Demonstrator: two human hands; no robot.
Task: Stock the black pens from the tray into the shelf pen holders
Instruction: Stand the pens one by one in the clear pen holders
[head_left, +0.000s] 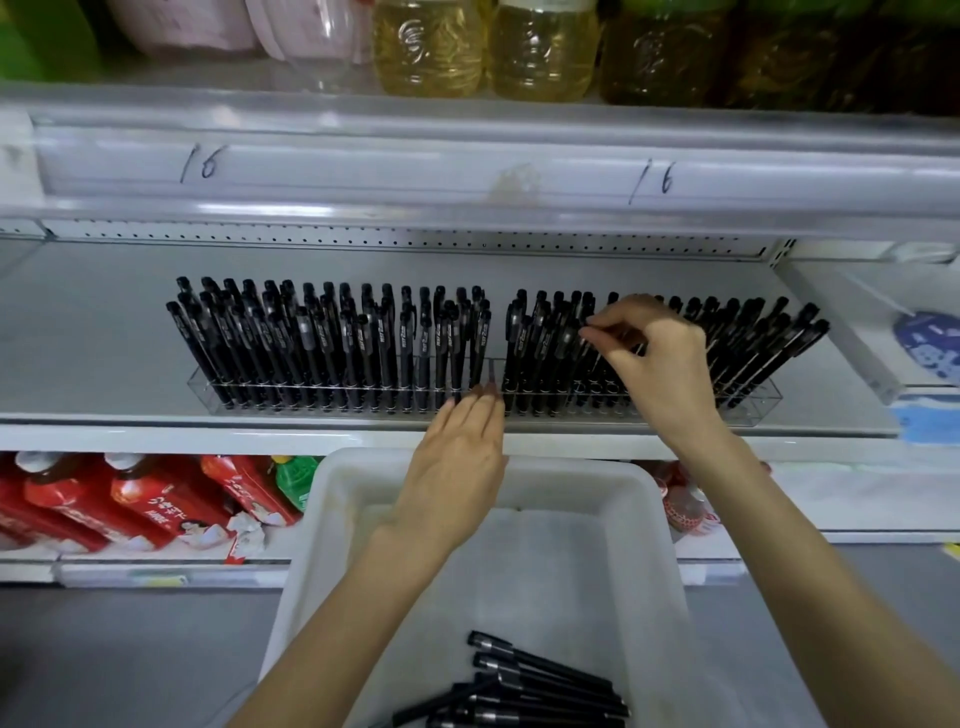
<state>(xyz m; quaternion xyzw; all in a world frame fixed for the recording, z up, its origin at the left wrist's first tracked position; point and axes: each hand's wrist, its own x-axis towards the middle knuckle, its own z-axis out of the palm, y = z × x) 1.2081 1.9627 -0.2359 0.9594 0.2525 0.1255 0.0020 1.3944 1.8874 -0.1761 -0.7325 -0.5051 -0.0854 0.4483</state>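
On the grey metal shelf (104, 332), two clear acrylic pen holders are set end to end: the left holder (332, 392) is packed with upright black pens (322, 338), too many and too overlapped to be counted, while the right holder (758, 400) is filled at both ends, its middle hidden by the right hand (660, 358). That hand's fingers are curled, and its fingertips are pinched on the top of one black pen (569, 348) standing in the right holder. The left hand (457, 467) is held flat with straight fingers, touching the holders' front where the two meet. Below the hands, one white plastic tray (332, 499) is seen with about six loose black pens (540, 691) lying at its near end, partly cut by the frame edge. Two handwritten "16" marks (200, 163) (657, 179) are seen on the strip above. Three red bottles (145, 499) and one green bottle (296, 478) are stored on the lower shelf at left.
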